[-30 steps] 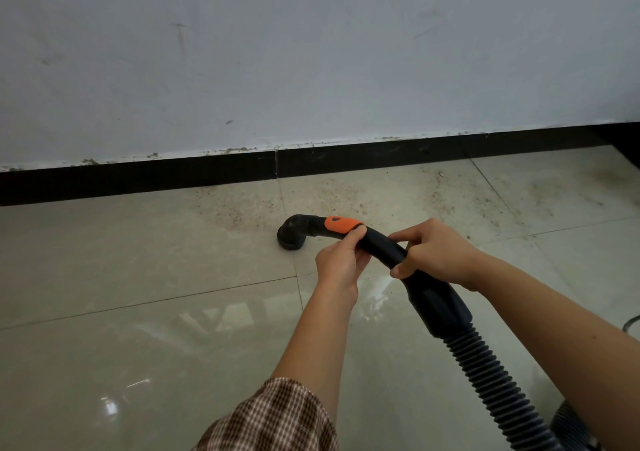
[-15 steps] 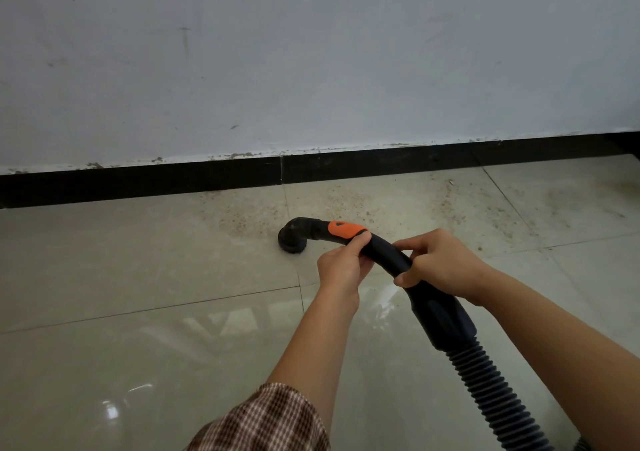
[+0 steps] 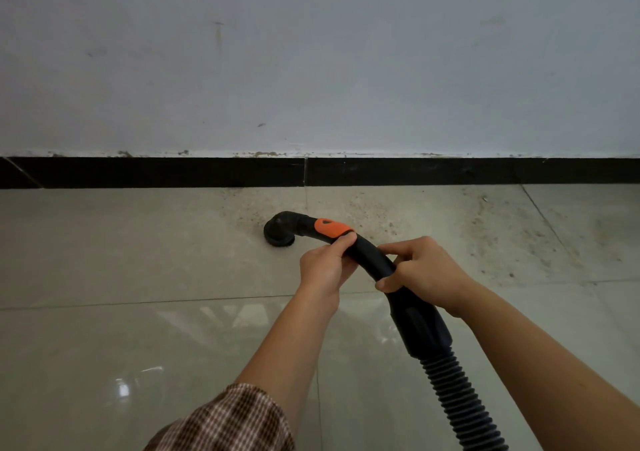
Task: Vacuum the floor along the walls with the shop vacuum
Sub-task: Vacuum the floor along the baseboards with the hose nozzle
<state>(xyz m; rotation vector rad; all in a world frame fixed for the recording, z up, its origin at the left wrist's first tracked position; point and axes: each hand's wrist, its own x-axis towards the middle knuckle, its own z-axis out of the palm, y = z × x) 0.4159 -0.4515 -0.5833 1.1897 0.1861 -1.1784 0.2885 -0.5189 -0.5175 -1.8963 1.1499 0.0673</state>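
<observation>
A black curved vacuum handle [image 3: 372, 254] with an orange slider [image 3: 330, 228] ends in a round nozzle [image 3: 280, 233] that sits mouth-down on the tiled floor, close to the black skirting. My left hand [image 3: 325, 272] grips the handle just behind the orange slider, thumb on top. My right hand [image 3: 424, 275] grips it a little further back, above the thick cuff [image 3: 420, 326]. From the cuff a ribbed black hose [image 3: 460, 405] runs down to the lower right edge. Brown dust and grit [image 3: 433, 225] lie on the tiles right of the nozzle. The vacuum's body is out of view.
A pale wall [image 3: 311, 69] with scuff marks fills the upper half, ending in a black skirting strip [image 3: 207, 172]. Glossy beige floor tiles [image 3: 121, 346] stretch to the left and toward me. My left sleeve [image 3: 225, 423] is checked.
The nozzle and both hands have shifted slightly nearer the skirting; the view has tilted so the skirting now runs level. Both grips are unchanged.
</observation>
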